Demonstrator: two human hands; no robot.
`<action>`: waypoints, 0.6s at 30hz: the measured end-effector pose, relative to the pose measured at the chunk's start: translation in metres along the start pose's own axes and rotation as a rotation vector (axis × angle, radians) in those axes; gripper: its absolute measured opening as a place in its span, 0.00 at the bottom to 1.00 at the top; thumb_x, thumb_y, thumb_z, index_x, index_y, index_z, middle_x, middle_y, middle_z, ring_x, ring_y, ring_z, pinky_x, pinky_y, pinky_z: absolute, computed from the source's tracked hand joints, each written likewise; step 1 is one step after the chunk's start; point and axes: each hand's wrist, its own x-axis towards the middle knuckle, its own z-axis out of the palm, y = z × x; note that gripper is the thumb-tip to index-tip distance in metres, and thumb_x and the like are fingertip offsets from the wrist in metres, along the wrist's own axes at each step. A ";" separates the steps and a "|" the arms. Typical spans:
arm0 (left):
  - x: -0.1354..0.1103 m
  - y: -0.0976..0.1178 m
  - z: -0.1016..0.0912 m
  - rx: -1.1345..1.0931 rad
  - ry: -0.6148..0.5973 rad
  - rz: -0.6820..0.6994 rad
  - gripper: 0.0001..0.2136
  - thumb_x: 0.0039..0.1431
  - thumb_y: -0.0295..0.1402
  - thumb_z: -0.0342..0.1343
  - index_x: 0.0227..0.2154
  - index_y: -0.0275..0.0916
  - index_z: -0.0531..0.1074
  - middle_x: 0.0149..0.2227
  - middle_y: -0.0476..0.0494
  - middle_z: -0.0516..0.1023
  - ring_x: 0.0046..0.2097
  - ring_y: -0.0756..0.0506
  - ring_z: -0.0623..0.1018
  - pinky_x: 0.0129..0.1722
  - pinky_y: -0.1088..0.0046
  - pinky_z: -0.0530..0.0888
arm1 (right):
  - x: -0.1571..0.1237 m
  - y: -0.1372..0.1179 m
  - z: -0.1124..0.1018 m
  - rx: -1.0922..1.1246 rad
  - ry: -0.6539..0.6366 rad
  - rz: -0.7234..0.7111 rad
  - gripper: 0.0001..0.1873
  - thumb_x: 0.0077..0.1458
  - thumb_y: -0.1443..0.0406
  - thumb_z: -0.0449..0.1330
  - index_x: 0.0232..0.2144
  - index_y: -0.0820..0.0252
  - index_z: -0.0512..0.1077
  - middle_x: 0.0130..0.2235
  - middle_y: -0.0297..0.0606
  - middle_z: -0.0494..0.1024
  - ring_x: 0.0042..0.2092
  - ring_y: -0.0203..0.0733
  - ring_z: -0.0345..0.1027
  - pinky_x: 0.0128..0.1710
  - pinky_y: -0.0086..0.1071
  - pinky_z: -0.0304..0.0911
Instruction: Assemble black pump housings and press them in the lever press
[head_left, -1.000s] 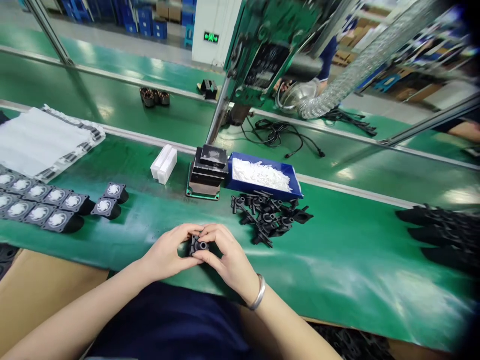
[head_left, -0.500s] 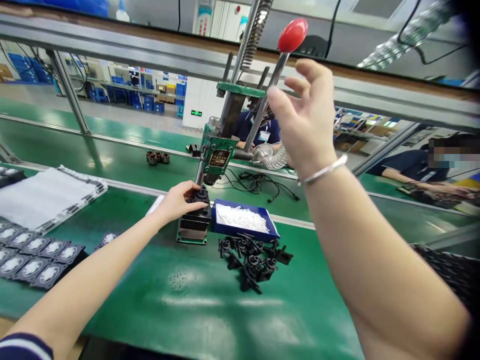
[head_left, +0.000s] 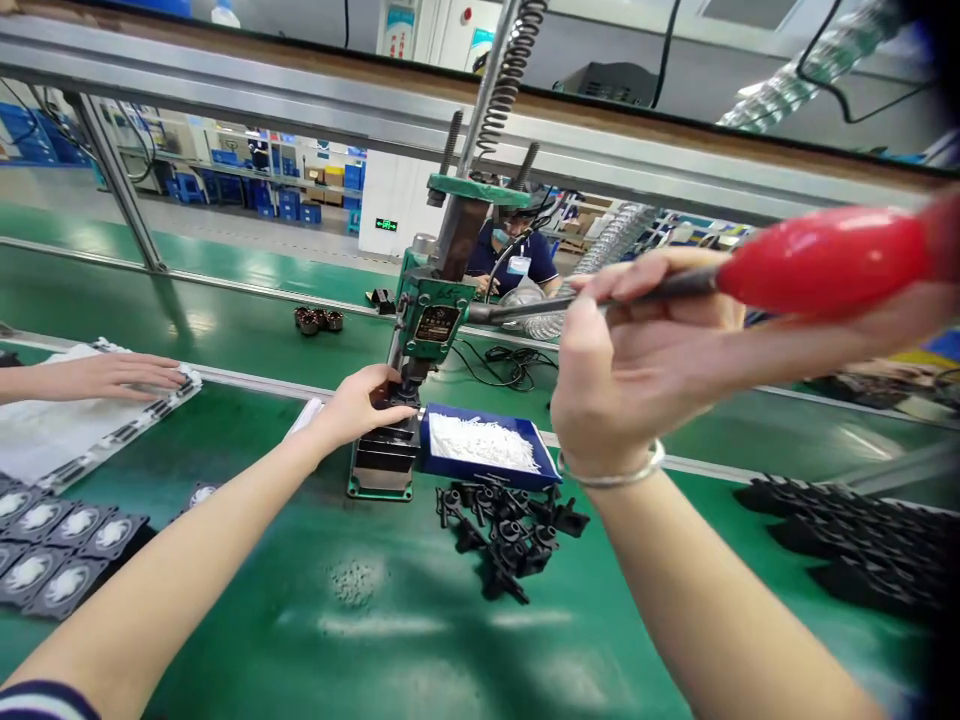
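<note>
A green hand-operated press [head_left: 437,325] stands on the bench, its ram down on a black plastic part [head_left: 405,393]. My left hand [head_left: 358,408] grips that part at the press base, thumb and fingers on either side; its lower portion is partly hidden. Up at the right, my right hand [head_left: 645,345] has its fingers hooked over the metal shaft of the press lever [head_left: 536,308]. The lever's red knob [head_left: 832,262] lies beyond the fingers, over my wrist side. Close by the press is a blue tray [head_left: 487,475] of small white pieces.
Loose black plastic parts [head_left: 510,530] lie in a pile before the tray. Rows of black parts [head_left: 862,550] stand at right, fan frames [head_left: 67,550] at left. Another person's hand [head_left: 120,376] rests on a white sheet. A co-worker [head_left: 525,255] sits behind the press. Copper coils [head_left: 319,320] lie farther back.
My right hand has come down and closed on the lever, which has swung from upright to nearly level. The ram has lowered onto the part. Another person's hand has appeared at left.
</note>
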 end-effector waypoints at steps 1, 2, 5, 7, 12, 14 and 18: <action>0.000 0.000 0.000 0.000 -0.002 -0.002 0.19 0.49 0.43 0.67 0.40 0.38 0.72 0.37 0.43 0.77 0.37 0.43 0.78 0.39 0.65 0.76 | 0.006 0.000 0.002 -0.002 0.068 -0.033 0.32 0.67 0.61 0.49 0.64 0.40 0.33 0.57 0.43 0.56 0.54 0.48 0.67 0.54 0.52 0.68; 0.000 0.000 0.000 -0.001 -0.006 -0.005 0.20 0.49 0.43 0.67 0.40 0.38 0.72 0.37 0.43 0.77 0.37 0.43 0.78 0.39 0.65 0.76 | 0.011 0.000 0.003 -0.014 0.110 -0.057 0.32 0.66 0.62 0.51 0.63 0.41 0.35 0.52 0.42 0.60 0.50 0.46 0.68 0.51 0.50 0.70; 0.000 0.001 -0.002 -0.002 -0.017 -0.013 0.19 0.49 0.43 0.67 0.40 0.38 0.72 0.37 0.43 0.77 0.37 0.43 0.78 0.39 0.65 0.76 | 0.011 -0.002 0.010 -0.051 0.186 -0.064 0.33 0.64 0.61 0.53 0.62 0.42 0.37 0.44 0.40 0.63 0.44 0.44 0.68 0.46 0.46 0.72; 0.000 0.002 -0.002 -0.003 -0.022 -0.018 0.19 0.49 0.42 0.68 0.40 0.38 0.72 0.37 0.44 0.78 0.36 0.44 0.77 0.38 0.65 0.76 | 0.003 -0.004 0.014 -0.045 0.291 -0.069 0.36 0.62 0.61 0.54 0.63 0.44 0.36 0.49 0.43 0.61 0.44 0.44 0.68 0.44 0.46 0.72; 0.002 0.001 -0.003 -0.006 -0.004 -0.018 0.19 0.48 0.41 0.69 0.39 0.36 0.72 0.36 0.44 0.78 0.35 0.44 0.78 0.38 0.65 0.77 | 0.027 0.004 0.006 -0.045 0.154 -0.075 0.41 0.63 0.66 0.53 0.66 0.51 0.29 0.47 0.44 0.65 0.43 0.42 0.68 0.43 0.41 0.71; -0.001 0.004 -0.002 -0.002 0.025 -0.009 0.19 0.47 0.40 0.69 0.39 0.36 0.72 0.36 0.44 0.77 0.36 0.43 0.78 0.38 0.64 0.77 | 0.051 0.008 -0.007 -0.006 -0.036 -0.035 0.41 0.62 0.68 0.54 0.66 0.57 0.32 0.45 0.43 0.68 0.45 0.40 0.69 0.46 0.39 0.70; -0.028 0.024 0.007 0.037 0.133 0.047 0.16 0.50 0.38 0.68 0.39 0.37 0.73 0.40 0.43 0.75 0.40 0.43 0.78 0.41 0.63 0.77 | 0.043 -0.001 -0.020 0.000 -0.267 0.165 0.41 0.61 0.66 0.57 0.68 0.63 0.39 0.53 0.48 0.69 0.49 0.40 0.70 0.49 0.36 0.69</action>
